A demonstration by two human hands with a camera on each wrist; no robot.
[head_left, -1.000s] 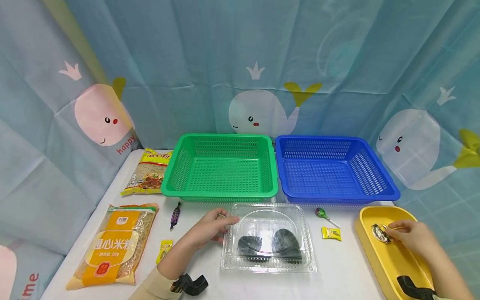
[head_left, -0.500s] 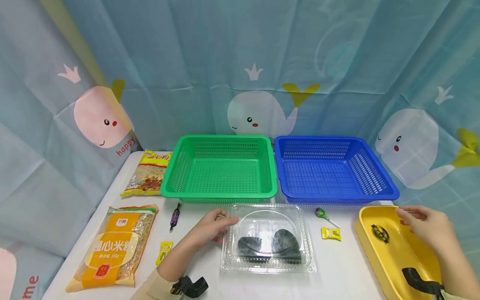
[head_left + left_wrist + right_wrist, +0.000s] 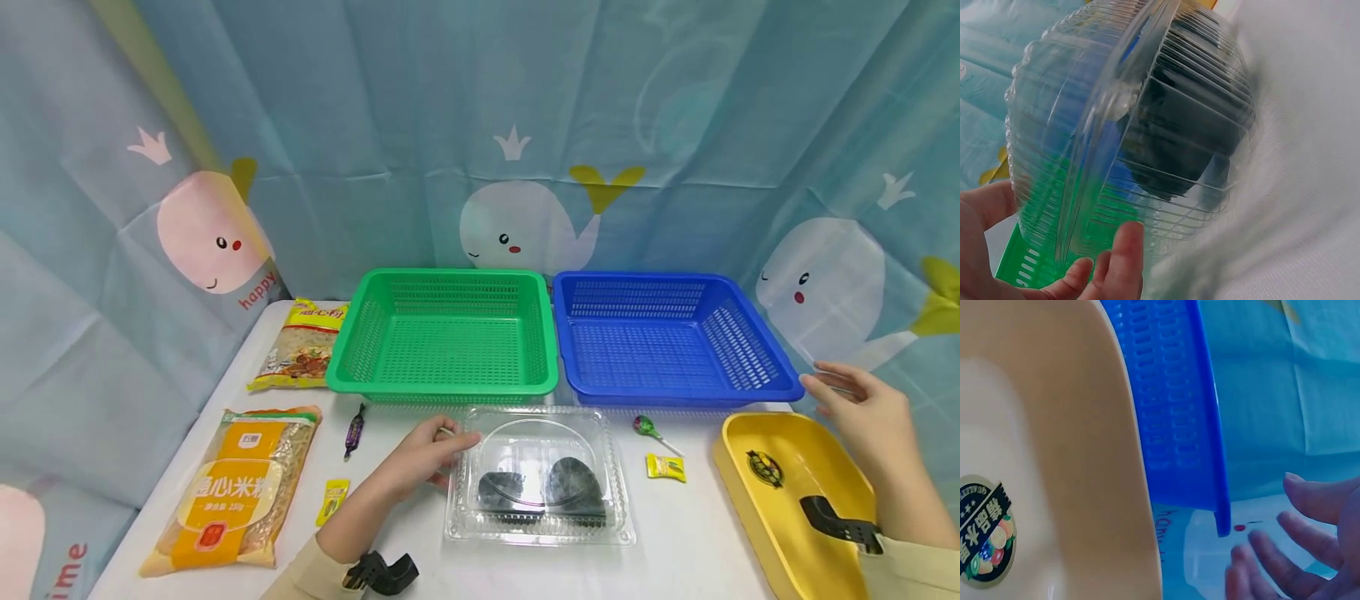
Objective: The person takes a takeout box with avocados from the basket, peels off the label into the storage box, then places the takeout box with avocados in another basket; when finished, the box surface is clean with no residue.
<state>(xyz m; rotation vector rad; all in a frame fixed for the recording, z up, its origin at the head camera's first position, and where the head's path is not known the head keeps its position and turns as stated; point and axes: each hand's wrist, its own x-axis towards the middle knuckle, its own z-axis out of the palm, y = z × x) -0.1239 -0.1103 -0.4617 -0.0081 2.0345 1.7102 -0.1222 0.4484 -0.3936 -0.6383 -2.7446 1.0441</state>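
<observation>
My left hand (image 3: 420, 458) holds the left edge of a clear plastic clamshell box (image 3: 540, 442), thumb on the lid. In the left wrist view the box (image 3: 1141, 125) lies between the thumb and the fingers (image 3: 1125, 250). Two dark shapes (image 3: 573, 487) show inside it; their kind is unclear. With loosely bent fingers, my right hand (image 3: 870, 417) hovers beside the near right corner of a blue basket (image 3: 682, 396), above the far end of a yellow tray (image 3: 806, 492). Nothing sits between its fingers in the right wrist view.
A green basket (image 3: 442, 387) stands left of the blue one. Two pasta bags (image 3: 240, 492) lie at the left. Purple candy (image 3: 355, 433) and a yellow packet (image 3: 332, 500) lie near my left arm. A lollipop (image 3: 652, 432) and another yellow packet (image 3: 666, 467) lie before the tray.
My right hand has left the tray's round label and moved away and to the right, over the tray's far end beside the blue basket. The left hand and the box have stayed put.
</observation>
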